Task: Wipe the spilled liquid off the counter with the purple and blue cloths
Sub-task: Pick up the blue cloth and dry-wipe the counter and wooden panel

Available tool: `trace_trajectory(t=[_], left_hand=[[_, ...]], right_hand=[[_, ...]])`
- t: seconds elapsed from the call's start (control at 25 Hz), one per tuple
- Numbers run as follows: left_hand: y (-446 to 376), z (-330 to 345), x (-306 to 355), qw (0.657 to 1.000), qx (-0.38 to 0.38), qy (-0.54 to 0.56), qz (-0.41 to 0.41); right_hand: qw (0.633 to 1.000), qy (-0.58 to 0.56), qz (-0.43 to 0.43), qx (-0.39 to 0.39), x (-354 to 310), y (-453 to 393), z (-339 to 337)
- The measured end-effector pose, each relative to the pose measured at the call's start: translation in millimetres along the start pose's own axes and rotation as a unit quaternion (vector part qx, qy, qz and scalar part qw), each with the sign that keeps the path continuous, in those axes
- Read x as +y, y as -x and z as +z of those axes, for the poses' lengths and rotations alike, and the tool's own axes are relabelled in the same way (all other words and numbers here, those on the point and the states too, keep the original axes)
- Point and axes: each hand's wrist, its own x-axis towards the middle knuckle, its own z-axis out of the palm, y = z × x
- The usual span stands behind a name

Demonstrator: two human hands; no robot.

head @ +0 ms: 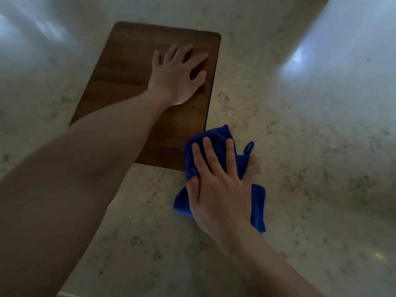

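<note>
Blue cloth bunched on counter, touching near right corner of wooden board. Right hand flat on cloth, fingers straight, pressing down to mop. Left hand splayed flat on board, probably steadying it. Purple cloth not visible.

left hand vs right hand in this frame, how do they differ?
1. The left hand rests on the wooden board; the right hand presses on the blue cloth.
2. The left hand has nothing under it but bare wood; the right hand covers bunched fabric at the board's near corner, mostly over the counter.
3. The left hand reaches farther out; the right hand is nearer the camera.
Shared: both palm down, fingers fairly straight.
</note>
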Motion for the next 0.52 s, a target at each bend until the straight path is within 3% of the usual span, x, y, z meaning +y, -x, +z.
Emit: trace_trajectory(t=[0.28,0.52], left_hand=[[105,-14,15,0.996,-0.068,-0.021,-0.058],[223,-20,59,0.997,-0.02,0.011,-0.073]], right_hand=[[0.991,-0.01,-0.107,-0.076,19,32,-8],[0.982,-0.031,-0.171,-0.069,40,109,-4]])
